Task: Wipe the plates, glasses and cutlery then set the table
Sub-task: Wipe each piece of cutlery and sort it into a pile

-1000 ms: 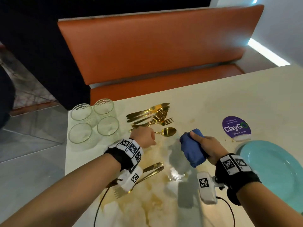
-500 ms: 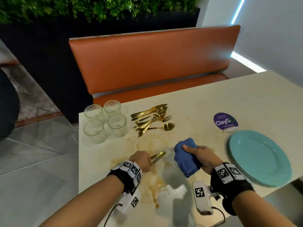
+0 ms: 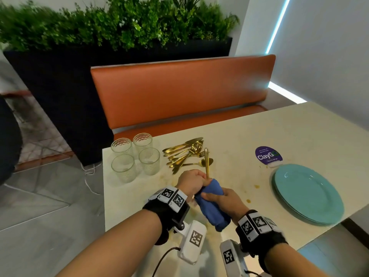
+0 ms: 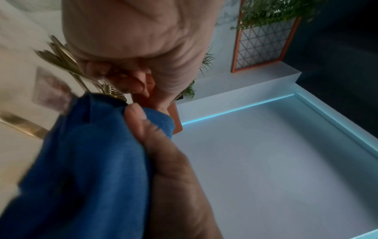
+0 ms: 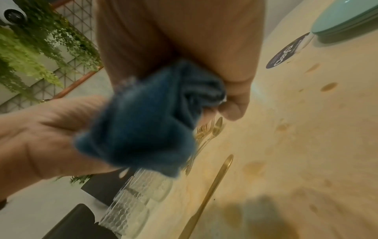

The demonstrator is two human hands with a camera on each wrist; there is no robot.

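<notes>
My left hand (image 3: 191, 180) grips a gold cutlery piece (image 3: 206, 162) that stands upright, slim end up. The right hand (image 3: 225, 198) holds a blue cloth (image 3: 211, 208) wrapped round the piece's lower end, which is hidden. The two hands touch above the table's near part. In the left wrist view the cloth (image 4: 81, 161) fills the lower left under my left hand (image 4: 132, 48). The right wrist view shows the bunched cloth (image 5: 143, 126) and a gold knife (image 5: 212, 186) lying flat on the table. More gold cutlery (image 3: 185, 154) is piled further back.
Several glasses (image 3: 135, 156) stand at the table's far left corner. Stacked teal plates (image 3: 307, 194) sit at the right, near the front edge. A purple sticker (image 3: 268, 155) lies behind them. Brownish stains mark the cream table (image 3: 259, 126). An orange bench (image 3: 179, 92) runs behind.
My left hand lifted a gold piece off the table and turned it upright. The right hand brought the cloth onto it. The head view tilted up.
</notes>
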